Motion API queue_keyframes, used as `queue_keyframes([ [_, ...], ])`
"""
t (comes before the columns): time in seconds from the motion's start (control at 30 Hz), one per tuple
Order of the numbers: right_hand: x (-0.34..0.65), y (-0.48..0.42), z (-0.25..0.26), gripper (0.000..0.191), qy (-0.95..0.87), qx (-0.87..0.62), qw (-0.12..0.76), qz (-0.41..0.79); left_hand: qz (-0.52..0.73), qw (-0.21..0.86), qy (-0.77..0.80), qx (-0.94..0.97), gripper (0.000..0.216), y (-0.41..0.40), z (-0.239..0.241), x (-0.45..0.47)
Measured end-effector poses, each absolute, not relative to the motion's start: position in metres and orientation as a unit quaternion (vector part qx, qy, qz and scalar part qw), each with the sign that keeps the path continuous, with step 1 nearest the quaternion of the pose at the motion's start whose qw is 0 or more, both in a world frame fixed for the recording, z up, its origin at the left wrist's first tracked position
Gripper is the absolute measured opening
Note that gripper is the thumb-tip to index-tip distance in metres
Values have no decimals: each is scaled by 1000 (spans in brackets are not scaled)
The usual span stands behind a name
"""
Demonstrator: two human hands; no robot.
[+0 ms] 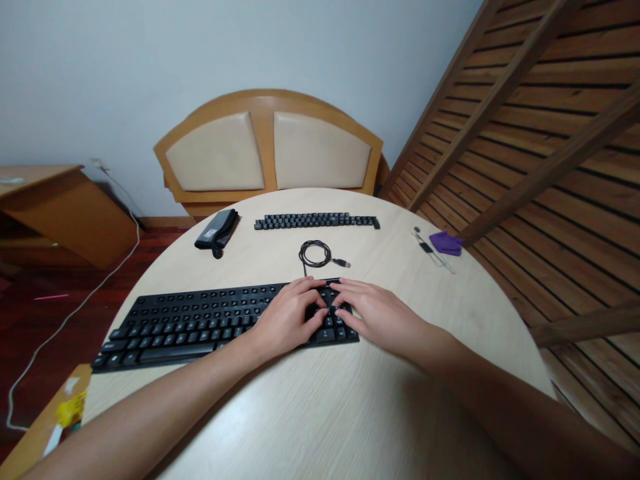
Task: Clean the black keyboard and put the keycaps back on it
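Observation:
A black keyboard [190,323] lies across the near part of a round pale wooden table [350,407]. Both hands rest on its right end, over the number pad. My left hand [290,317] lies palm down with its fingers curled onto the keys. My right hand [373,313] lies beside it, fingers stretched flat and pointing left, the tips close to those of the left hand. Whether either hand pinches a key is hidden. The keyboard's coiled cable [316,255] with a USB plug lies just behind the hands.
A row of loose black keycaps [316,221] lies at the far side of the table. A dark pouch [217,231] sits at the far left, a purple cloth [446,243] and small tools [429,249] at the right. A headboard leans on the wall; wooden slats stand right.

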State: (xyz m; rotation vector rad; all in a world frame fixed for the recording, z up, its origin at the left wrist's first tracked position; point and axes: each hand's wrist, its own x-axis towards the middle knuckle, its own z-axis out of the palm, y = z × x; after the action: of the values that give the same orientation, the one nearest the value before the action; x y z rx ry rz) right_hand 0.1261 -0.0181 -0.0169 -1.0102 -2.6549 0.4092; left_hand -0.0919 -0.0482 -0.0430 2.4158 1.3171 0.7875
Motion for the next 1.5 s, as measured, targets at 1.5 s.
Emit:
queue_keyframes([
  [1.5,121,-25,-13,15,-897,-414,104,112,273,143,454,836,6,-49,-43,-92],
])
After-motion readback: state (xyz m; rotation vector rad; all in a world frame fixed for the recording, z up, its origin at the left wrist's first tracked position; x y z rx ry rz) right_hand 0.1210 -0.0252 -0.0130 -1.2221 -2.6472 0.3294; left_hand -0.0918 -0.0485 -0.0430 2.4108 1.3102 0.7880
